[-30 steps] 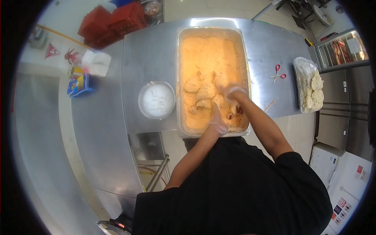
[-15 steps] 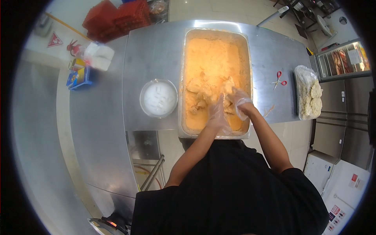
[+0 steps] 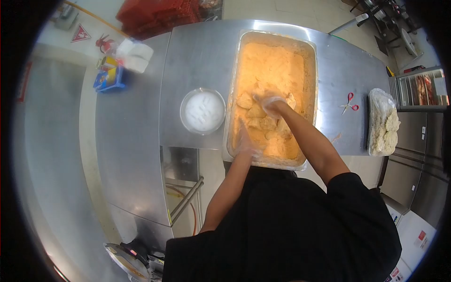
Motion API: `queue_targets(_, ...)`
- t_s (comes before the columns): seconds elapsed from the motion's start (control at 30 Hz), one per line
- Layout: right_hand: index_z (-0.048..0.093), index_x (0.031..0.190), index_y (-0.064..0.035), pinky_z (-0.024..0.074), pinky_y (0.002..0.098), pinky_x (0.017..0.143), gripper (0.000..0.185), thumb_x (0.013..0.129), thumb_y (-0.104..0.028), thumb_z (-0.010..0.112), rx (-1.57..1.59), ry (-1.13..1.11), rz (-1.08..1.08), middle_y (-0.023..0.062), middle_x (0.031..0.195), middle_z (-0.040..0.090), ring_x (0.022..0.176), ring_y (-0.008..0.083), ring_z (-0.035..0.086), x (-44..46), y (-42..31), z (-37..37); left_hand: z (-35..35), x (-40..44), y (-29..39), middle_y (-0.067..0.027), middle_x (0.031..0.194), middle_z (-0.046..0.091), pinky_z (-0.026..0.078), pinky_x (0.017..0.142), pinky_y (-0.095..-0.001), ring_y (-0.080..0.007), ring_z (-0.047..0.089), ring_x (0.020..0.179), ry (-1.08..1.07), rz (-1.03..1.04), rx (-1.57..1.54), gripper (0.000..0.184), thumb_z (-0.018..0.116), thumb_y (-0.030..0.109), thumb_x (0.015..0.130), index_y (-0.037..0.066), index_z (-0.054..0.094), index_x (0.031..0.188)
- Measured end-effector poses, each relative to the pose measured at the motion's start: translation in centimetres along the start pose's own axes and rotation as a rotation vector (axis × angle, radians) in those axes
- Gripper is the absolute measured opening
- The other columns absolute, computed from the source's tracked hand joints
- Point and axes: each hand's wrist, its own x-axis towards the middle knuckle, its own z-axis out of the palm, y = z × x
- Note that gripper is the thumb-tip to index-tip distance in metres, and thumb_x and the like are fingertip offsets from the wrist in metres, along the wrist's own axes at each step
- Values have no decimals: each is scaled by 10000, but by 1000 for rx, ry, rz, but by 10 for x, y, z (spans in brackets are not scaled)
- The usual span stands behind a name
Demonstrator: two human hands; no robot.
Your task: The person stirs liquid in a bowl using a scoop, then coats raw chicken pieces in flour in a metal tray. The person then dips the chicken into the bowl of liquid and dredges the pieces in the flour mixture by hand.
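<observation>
A deep metal pan [image 3: 312, 94] holds orange-tinted breading flour [image 3: 272, 61]. Several flour-coated pieces that look like chicken [image 3: 256, 111] lie in its near half. My left hand [image 3: 246, 142], in a clear plastic glove, is low at the pan's near left side, its fingers stretched forward along the flour beside the pieces. Over the middle of the pan, my gloved right hand [image 3: 271, 104] reaches across the pieces with its fingers toward the left. Those fingers are blurred, and whether they grip a piece is unclear.
Left of the pan stands a round bowl of white liquid [image 3: 203, 112]. Red-handled scissors [image 3: 350, 103] lie to the right, near a plastic-covered tray of pale breaded pieces [image 3: 385, 124]. A blue basket [image 3: 109, 79] is at far left; red crates [image 3: 157, 16] are behind the table.
My right hand has moved left and forward over the pieces. My left hand has shifted toward the pan's left side. The pieces are rearranged, and the camera view has shifted.
</observation>
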Motion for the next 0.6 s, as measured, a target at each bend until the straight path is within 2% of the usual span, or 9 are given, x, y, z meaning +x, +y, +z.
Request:
queue_targets(0.13, 495, 1326, -46, 435, 444, 927, 712, 927, -626, 390, -45, -299, -46, 193, 1345, 511, 1152, 294, 531, 10, 22, 13, 34, -21, -1, -105, 1418, 438, 387, 1029, -494, -295, 465, 1263, 90, 56, 166, 878, 362, 787, 835, 147, 362, 1436)
queue_targets(0.23, 510, 1313, -38, 422, 465, 921, 742, 912, -649, 388, -69, -384, -152, 188, 1311, 543, 1120, 296, 535, 3, 40, 23, 2, 17, -9, -114, 1412, 433, 396, 1033, -446, -288, 477, 1241, -148, -9, 82, 853, 580, 632, 836, 138, 296, 1470)
queue_targets(0.3, 411, 1392, 17, 362, 494, 1006, 922, 866, -739, 364, 49, -482, -100, 212, 1374, 485, 1219, 332, 482, -5, 48, 24, 16, -14, -12, -131, 1396, 447, 404, 1029, -422, -292, 478, 1240, -262, 312, 484, 912, 717, 406, 769, 118, 241, 1492)
queue_targets(0.33, 475, 1342, 14, 391, 460, 969, 842, 895, -692, 376, 163, -330, -116, 207, 1250, 579, 1101, 314, 542, -17, 51, 25, 16, -13, -9, -141, 1397, 446, 404, 1030, -414, -295, 474, 1244, -303, 481, 745, 956, 751, 301, 729, 107, 218, 1499)
queue_targets(0.43, 520, 1298, 7, 410, 405, 950, 765, 923, -646, 382, 475, -86, -137, 195, 1238, 587, 1104, 272, 538, -27, 65, -1, -8, 40, 3, -171, 1420, 426, 396, 1039, -396, -309, 453, 1266, -263, 1066, 1598, 1113, 782, 7, 596, 75, 157, 1514)
queue_targets(0.5, 534, 1284, 1, 412, 378, 952, 717, 939, -611, 389, 615, -33, -33, 195, 1262, 569, 1133, 271, 529, -55, 54, -41, 65, 7, 32, -176, 1456, 388, 378, 1054, -383, -293, 431, 1292, -145, 561, 1733, 1081, 755, 3, 615, 55, 154, 1512)
queue_targets(0.53, 541, 1277, -2, 413, 365, 953, 694, 947, -594, 392, 684, -7, 18, 195, 1274, 560, 1147, 270, 525, -63, 52, -54, 70, 7, 35, -182, 1422, 416, 393, 1028, -384, -300, 456, 1253, -120, 608, 1805, 994, 717, 76, 665, 48, 179, 1501)
queue_targets(0.57, 526, 1302, -53, 416, 372, 953, 582, 963, -507, 394, 469, 86, -83, 190, 1253, 562, 1126, 279, 530, -56, 59, -57, 75, 6, 38, -189, 1388, 443, 408, 1002, -385, -307, 482, 1214, -90, 655, 1875, 915, 678, 150, 716, 40, 204, 1490)
queue_targets(0.6, 511, 1327, -104, 418, 379, 954, 483, 980, -421, 396, 252, 177, -187, 184, 1232, 564, 1105, 289, 535, -43, 71, -58, 54, 33, 34, -200, 1301, 517, 448, 943, -393, -329, 544, 1123, -91, 1024, 1941, 798, 614, 298, 808, 36, 255, 1471)
